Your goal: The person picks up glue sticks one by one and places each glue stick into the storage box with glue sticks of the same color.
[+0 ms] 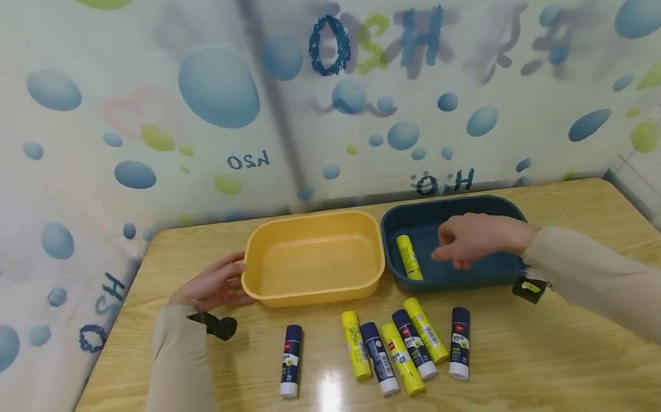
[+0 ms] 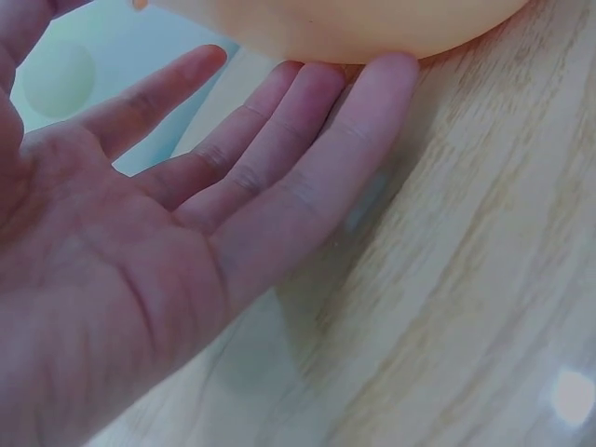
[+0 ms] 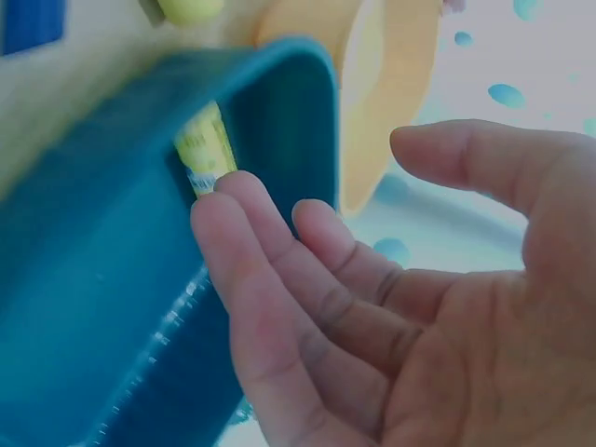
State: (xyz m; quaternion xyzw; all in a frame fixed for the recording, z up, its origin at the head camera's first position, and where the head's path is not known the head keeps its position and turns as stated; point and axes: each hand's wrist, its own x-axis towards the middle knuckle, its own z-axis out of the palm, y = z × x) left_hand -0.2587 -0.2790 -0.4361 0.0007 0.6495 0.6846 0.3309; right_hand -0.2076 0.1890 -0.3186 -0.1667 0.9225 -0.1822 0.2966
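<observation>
Both wide-fingered: left hand (image 1: pixel 214 286) against yellow tub (image 1: pixel 314 265), right hand (image 1: pixel 478 238) near glue stick (image 1: pixel 409 258) in navy tub (image 1: pixel 445 284), by tabletop's (image 1: pixel 246 396) far edge.

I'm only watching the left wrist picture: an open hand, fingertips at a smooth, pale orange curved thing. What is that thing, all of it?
Observer: The head view shows a yellow-orange, rounded rectangular basin, plastic by its look.
Visitor: Oh! And what's beside it?
Observer: Just to its right stands a dark blue, rounded rectangular basin, also plastic-looking, with the right hand over it.
Visitor: Is anything inside that one?
Observer: Yes, a yellow, cylindrical, plastic-looking glue stick, at the end nearer the yellow-orange basin.
</observation>
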